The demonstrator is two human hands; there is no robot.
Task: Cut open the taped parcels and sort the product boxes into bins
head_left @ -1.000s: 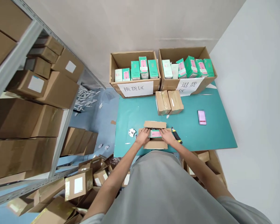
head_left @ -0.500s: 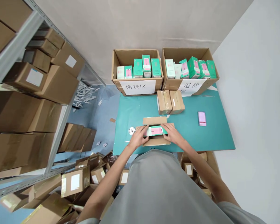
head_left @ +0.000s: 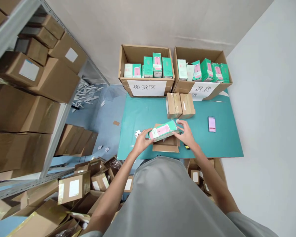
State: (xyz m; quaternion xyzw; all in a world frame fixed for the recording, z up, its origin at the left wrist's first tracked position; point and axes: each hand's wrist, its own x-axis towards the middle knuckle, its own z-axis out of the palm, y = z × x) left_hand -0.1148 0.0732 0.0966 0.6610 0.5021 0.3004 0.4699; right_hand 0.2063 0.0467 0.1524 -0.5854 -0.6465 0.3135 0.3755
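A green, white and pink product box (head_left: 162, 130) is lifted above an open cardboard carton (head_left: 165, 148), its right end tilted up and away from me. My left hand (head_left: 143, 141) is closed around the left end of the product box. At the right end, my right hand (head_left: 186, 133) has its thumb against the lower corner and its other fingers curled around the edge. Beneath the product box, part of the carton's inside is hidden. A small black and yellow object (head_left: 186, 146) lies by my right wrist.
Two large labelled cartons, left (head_left: 146, 87) and right (head_left: 202, 89), hold several product boxes at the back of the green table (head_left: 224, 141). Two small closed cartons (head_left: 180, 105) stand before them. A phone (head_left: 211, 124) lies on the right. Loaded shelving (head_left: 56, 131) is at left.
The product box has come up out of the open carton between my hands and turned to a slant. The black and yellow object now shows beside the carton. The view has shifted slightly.
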